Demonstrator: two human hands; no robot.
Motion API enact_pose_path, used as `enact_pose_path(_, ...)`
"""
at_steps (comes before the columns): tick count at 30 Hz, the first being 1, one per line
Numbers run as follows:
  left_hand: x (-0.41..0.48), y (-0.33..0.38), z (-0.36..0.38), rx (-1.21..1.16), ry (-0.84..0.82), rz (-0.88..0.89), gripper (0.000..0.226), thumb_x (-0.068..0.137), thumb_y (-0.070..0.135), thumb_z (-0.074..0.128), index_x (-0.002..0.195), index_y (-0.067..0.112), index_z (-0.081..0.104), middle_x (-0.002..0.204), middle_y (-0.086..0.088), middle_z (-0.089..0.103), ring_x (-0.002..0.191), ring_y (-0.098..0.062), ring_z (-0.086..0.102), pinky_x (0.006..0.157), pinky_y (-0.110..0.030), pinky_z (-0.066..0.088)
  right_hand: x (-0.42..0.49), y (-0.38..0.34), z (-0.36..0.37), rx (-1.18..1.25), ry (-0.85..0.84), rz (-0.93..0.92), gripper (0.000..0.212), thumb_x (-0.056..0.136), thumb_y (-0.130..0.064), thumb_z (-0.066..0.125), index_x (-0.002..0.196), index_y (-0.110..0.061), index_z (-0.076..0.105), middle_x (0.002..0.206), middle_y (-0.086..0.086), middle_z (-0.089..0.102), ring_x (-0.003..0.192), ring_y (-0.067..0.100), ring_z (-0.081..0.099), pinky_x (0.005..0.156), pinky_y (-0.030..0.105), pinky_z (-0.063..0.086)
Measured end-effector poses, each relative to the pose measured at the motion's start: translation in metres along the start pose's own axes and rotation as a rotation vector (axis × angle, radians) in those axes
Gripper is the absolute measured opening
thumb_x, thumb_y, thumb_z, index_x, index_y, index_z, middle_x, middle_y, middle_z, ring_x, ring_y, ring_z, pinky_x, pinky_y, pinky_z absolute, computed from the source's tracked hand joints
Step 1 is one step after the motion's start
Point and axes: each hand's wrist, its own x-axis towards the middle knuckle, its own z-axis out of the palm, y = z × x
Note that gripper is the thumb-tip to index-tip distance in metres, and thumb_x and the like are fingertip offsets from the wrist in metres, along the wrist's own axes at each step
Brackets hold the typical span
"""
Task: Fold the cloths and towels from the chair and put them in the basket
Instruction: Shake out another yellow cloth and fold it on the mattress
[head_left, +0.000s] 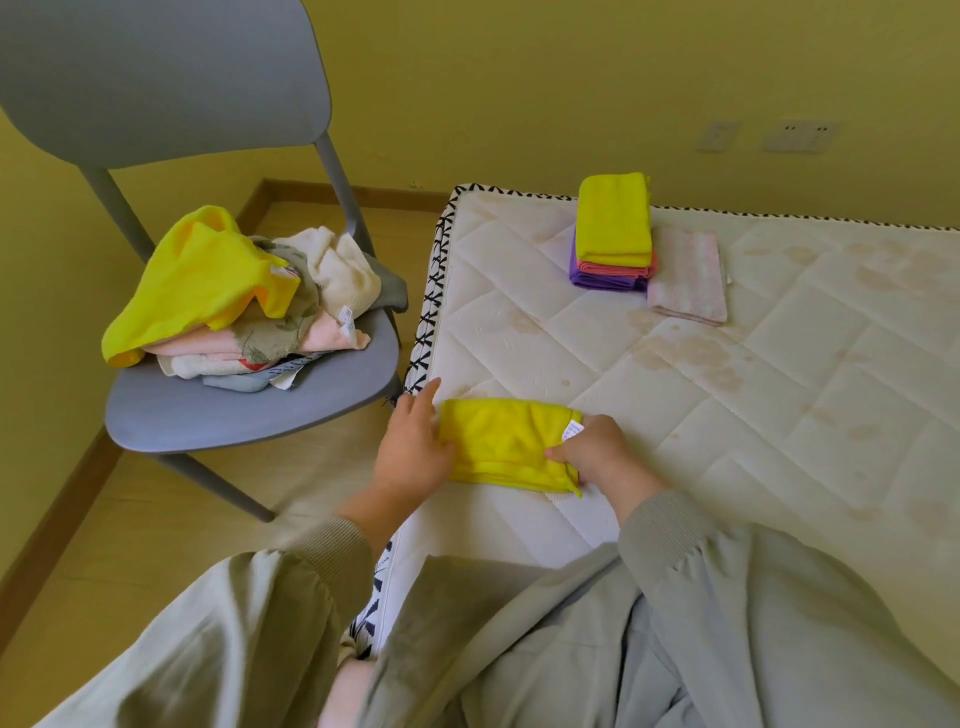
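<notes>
Nearest, at the mattress (727, 395) edge just ahead of the grey sleeves, lies the yellow cloth (498, 441), already folded to a narrow band. The left grip (413, 449) sits at its left end, thumb laid on the edge and fingers fairly straight beside it, steadying more than holding. The right grip (602, 449) pinches the right end by the white label, thumb on top and fingers tucked beneath. The cloth looks like thin microfibre: light, limp and a little clingy. It would likely sag and fall open if lifted by 1 corner. It is better taken with both ends pinched through all layers, or scooped flat from below once the last fold is made (a judgement, not something shown). To the left, the chair (249, 415) carries a loose pile (234, 306) topped in yellow, so much folding remains. Farther up the mattress stands a stack (615, 234) in 3 colours, yellow over pink over purple. Just beside it on the right lies a folded pale towel (688, 278). No basket is in view.
</notes>
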Motion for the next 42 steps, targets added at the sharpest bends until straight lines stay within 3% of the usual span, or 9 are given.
enact_pose_path(3,0.003,0.006,0.008,0.308,0.183,0.380,0.056,0.085,0.028,0.042,0.139,0.010,0.044,0.135,-0.014,0.048,0.123,-0.034,0.044,0.101,-0.048,0.040,0.003,-0.001,-0.005,0.098,-0.055,-0.002,0.058,0.071,-0.019,0.082,0.119,0.000,0.056,0.116,0.017,0.062,0.103,0.032,0.061,0.084,0.038,0.053)
enact_pose_path(9,0.011,0.031,0.034,0.685,-0.195,0.438,0.060,0.098,0.051,0.015,0.153,0.026,0.010,0.161,-0.001,0.001,0.147,-0.026,-0.008,0.116,-0.048,-0.001,-0.006,-0.005,-0.029,0.595,-0.320,0.260,0.072,0.087,-0.069,0.038,0.121,-0.008,0.053,0.119,0.014,0.062,0.111,0.030,0.059,0.086,0.038,0.046)
enact_pose_path(11,0.011,0.028,0.041,0.759,-0.250,0.429,0.061,0.099,0.052,0.019,0.153,0.027,0.002,0.161,-0.001,-0.006,0.146,-0.026,-0.013,0.116,-0.050,-0.004,-0.005,0.000,-0.036,0.725,-0.299,0.321,0.062,0.099,-0.052,0.022,0.125,-0.004,0.052,0.122,0.018,0.059,0.115,0.032,0.056,0.090,0.041,0.040)
enact_pose_path(17,0.010,0.020,0.046,0.831,-0.287,0.428,0.063,0.098,0.054,0.017,0.151,0.030,-0.008,0.160,-0.001,-0.014,0.146,-0.027,-0.016,0.117,-0.051,-0.005,-0.012,0.000,-0.036,0.582,-0.338,0.312,0.023,0.098,-0.013,0.041,0.088,-0.007,0.060,0.069,0.006,0.069,0.077,0.022,0.060,0.068,0.033,0.048)
enact_pose_path(23,0.011,0.022,0.047,0.837,-0.299,0.435,0.063,0.098,0.055,0.018,0.151,0.032,-0.009,0.159,-0.001,-0.015,0.146,-0.027,-0.016,0.117,-0.052,-0.004,-0.009,0.001,-0.025,0.528,-0.325,0.218,0.016,0.087,-0.011,0.066,0.100,-0.005,0.059,0.086,0.009,0.063,0.075,0.020,0.061,0.066,0.032,0.050)
enact_pose_path(26,0.011,0.018,0.048,0.879,-0.287,0.471,0.065,0.096,0.058,0.012,0.151,0.031,-0.009,0.159,-0.002,-0.016,0.145,-0.027,-0.018,0.116,-0.051,-0.008,-0.002,0.002,-0.008,0.340,-0.120,0.143,0.032,0.074,-0.012,0.080,0.095,0.003,0.061,0.091,0.020,0.066,0.080,0.030,0.065,0.076,0.043,0.055)
enact_pose_path(30,0.010,0.003,0.045,0.888,-0.255,0.588,0.075,0.085,0.066,-0.009,0.150,0.028,-0.008,0.159,-0.003,-0.011,0.145,-0.027,-0.016,0.114,-0.050,-0.011,-0.007,0.007,0.001,-0.170,0.123,-0.112,0.037,0.073,-0.033,0.079,0.091,-0.005,0.064,0.091,0.014,0.066,0.085,0.030,0.064,0.064,0.028,0.042)
enact_pose_path(34,0.007,-0.011,0.039,0.847,-0.192,0.704,0.074,0.093,0.064,0.013,0.151,0.017,0.015,0.158,-0.008,0.014,0.146,-0.028,0.006,0.117,-0.049,-0.002,-0.022,0.000,-0.002,-0.581,0.331,-0.373,0.045,0.079,-0.036,0.073,0.107,-0.011,0.049,0.109,0.008,0.059,0.103,0.029,0.058,0.073,0.033,0.042)
enact_pose_path(42,0.001,-0.019,0.026,0.864,-0.216,0.769,0.069,0.084,0.045,0.037,0.143,0.008,0.040,0.150,-0.013,0.036,0.139,-0.030,0.032,0.110,-0.052,0.027,-0.041,-0.013,0.007,-0.966,0.178,-0.660,0.026,0.096,-0.012,0.040,0.114,-0.008,0.060,0.120,0.011,0.057,0.114,0.029,0.052,0.088,0.034,0.041)
